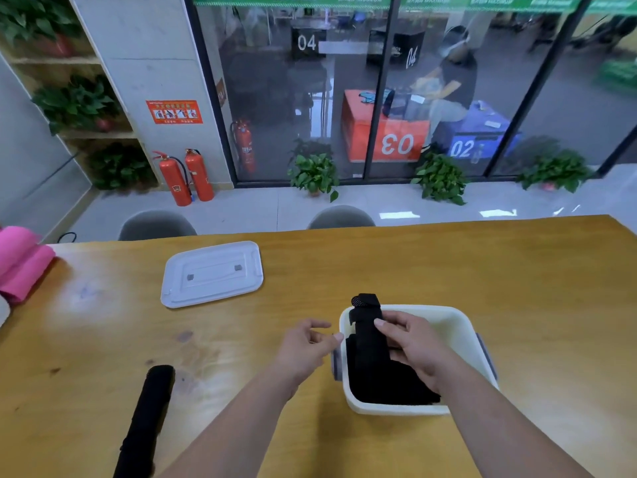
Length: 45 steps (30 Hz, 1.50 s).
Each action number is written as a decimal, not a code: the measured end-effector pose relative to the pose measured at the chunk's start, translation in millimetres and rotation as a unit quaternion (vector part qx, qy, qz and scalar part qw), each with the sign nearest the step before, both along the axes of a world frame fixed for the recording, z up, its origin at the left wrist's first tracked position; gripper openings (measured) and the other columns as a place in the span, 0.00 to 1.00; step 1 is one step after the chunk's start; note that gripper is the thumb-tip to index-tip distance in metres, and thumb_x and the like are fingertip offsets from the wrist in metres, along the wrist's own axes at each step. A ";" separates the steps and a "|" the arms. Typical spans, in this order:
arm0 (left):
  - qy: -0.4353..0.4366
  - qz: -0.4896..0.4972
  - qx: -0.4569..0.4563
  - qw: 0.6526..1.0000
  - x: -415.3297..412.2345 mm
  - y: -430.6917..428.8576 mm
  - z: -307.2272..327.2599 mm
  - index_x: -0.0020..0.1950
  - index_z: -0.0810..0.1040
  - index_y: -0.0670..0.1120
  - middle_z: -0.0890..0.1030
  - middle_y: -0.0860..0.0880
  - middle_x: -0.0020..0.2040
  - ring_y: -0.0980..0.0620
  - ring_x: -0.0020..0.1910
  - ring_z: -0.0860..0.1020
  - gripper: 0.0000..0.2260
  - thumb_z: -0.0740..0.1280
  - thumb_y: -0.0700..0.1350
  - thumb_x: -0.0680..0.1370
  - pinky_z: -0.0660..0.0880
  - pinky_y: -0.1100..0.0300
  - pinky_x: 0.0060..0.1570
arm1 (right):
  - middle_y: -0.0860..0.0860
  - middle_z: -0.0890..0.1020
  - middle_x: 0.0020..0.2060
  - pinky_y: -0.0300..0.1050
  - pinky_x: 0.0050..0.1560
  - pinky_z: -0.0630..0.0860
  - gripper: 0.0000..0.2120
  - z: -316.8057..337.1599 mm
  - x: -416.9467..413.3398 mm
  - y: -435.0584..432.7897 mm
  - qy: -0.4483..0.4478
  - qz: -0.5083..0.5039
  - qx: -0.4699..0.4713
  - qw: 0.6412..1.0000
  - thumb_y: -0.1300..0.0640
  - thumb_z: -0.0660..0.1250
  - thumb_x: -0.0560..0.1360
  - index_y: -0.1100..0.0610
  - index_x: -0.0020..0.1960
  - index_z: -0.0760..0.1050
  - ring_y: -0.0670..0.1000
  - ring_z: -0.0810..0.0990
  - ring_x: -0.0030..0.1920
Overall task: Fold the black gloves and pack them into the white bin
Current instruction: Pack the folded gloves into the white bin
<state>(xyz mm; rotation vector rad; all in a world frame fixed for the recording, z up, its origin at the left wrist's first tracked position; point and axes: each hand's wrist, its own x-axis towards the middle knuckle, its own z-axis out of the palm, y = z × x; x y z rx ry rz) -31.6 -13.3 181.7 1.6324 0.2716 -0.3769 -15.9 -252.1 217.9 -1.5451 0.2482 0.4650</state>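
The right hand point(412, 346) is reaching in over the white bin point(458, 326), a smooth plastic tub with rounded corners and grey handle clips on its short sides, and is gripping a black glove point(368, 339) that is folded into a narrow, flat strip. The thumb is pressing on the strip's upper face while the other fingers point(396, 355) are curling under its right edge, so the soft, matte cloth is being pinched between them. The strip's long axis is running away from the person: its far end, dotted with a fine perforated pattern, is poking up past the thumb tip and over the bin's far rim, and its near end is dropping below the knuckles onto more dark fabric point(389, 386) that is lying crumpled in the bin's near half, under the wrist. The right forearm is slanting in from the lower right. The left hand point(306, 350) is hovering above the table point(448, 263), glossy yellow wood with visible grain, just left of the bin; its fingers are loosely curled and holding nothing, with the forefinger tip close to the bin's left rim. Beyond those fingers a flat, translucent white lid point(212, 274) with rounded corners is lying. Nearer than them, to the left, a long black fabric roll point(148, 419) is stretching lengthwise, and a pink cloth point(20, 260) is sitting at the far left edge.
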 end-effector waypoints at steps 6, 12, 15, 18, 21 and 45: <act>0.000 0.011 0.068 0.998 2.5 -12.2 -18.5 0.61 0.77 0.58 0.78 0.50 0.42 0.53 0.40 0.78 0.19 0.80 0.53 0.74 0.79 0.56 0.47 | 0.53 0.89 0.54 0.53 0.59 0.84 0.10 -7.9 -2.3 -50.5 0.019 -0.031 -0.061 0.997 0.58 0.69 0.84 0.58 0.63 0.81 0.53 0.88 0.55; -0.011 0.006 0.099 0.995 3.0 -17.7 -29.3 0.65 0.75 0.59 0.75 0.51 0.42 0.55 0.38 0.76 0.25 0.81 0.53 0.73 0.76 0.61 0.40 | 0.49 0.88 0.49 0.52 0.54 0.86 0.11 -30.7 0.5 -86.4 0.008 -0.077 -0.205 0.976 0.53 0.74 0.80 0.55 0.61 0.82 0.50 0.88 0.50; -0.014 0.008 0.107 0.994 4.3 -19.2 -32.1 0.66 0.75 0.58 0.74 0.51 0.42 0.55 0.38 0.75 0.26 0.82 0.52 0.72 0.76 0.61 0.39 | 0.45 0.86 0.50 0.52 0.54 0.84 0.15 -41.3 3.5 -90.7 -0.015 -0.039 -0.335 0.941 0.46 0.74 0.78 0.50 0.61 0.82 0.48 0.85 0.51; -0.014 0.007 0.118 0.993 5.0 -19.5 -32.7 0.66 0.75 0.59 0.74 0.51 0.43 0.55 0.39 0.75 0.26 0.82 0.53 0.72 0.76 0.61 0.39 | 0.45 0.83 0.48 0.46 0.54 0.78 0.11 -42.3 3.0 -83.8 -0.030 0.004 -0.409 0.912 0.49 0.71 0.81 0.51 0.61 0.81 0.49 0.81 0.52; -0.012 0.006 0.124 0.992 3.1 -18.8 -32.9 0.66 0.76 0.59 0.74 0.50 0.44 0.54 0.40 0.75 0.25 0.82 0.54 0.72 0.76 0.62 0.40 | 0.46 0.84 0.52 0.46 0.54 0.77 0.15 -50.9 2.9 -78.8 -0.011 0.026 -0.421 0.907 0.48 0.70 0.82 0.52 0.66 0.80 0.51 0.81 0.54; -0.019 0.022 0.152 0.988 -4.1 -19.4 -29.3 0.61 0.78 0.62 0.79 0.50 0.50 0.54 0.44 0.79 0.22 0.81 0.60 0.71 0.75 0.60 0.42 | 0.47 0.83 0.51 0.49 0.47 0.82 0.21 -66.9 9.6 -64.7 -0.002 0.066 -0.539 0.840 0.44 0.72 0.79 0.49 0.70 0.76 0.51 0.82 0.47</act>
